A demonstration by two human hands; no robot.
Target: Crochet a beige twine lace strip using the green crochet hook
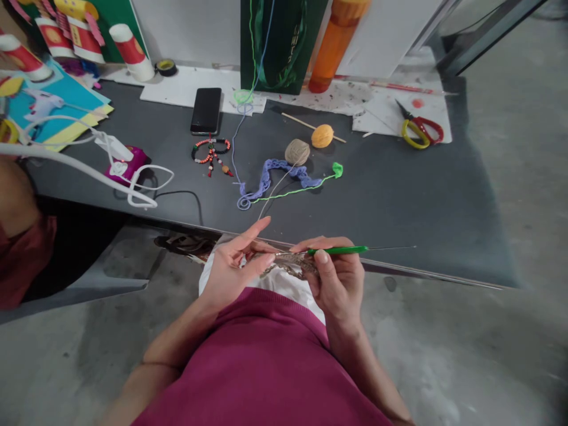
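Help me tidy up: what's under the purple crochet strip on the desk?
The purple crochet strip lies on the dark desk, which shows along its edges; directly beneath it is covered, so anything there cannot be seen.

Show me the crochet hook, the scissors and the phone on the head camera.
Crochet hook (337,251): head view, point on the green handle.
Scissors (407,139): head view, point on the yellow handle loop.
Phone (206,111): head view, point on the black front face.
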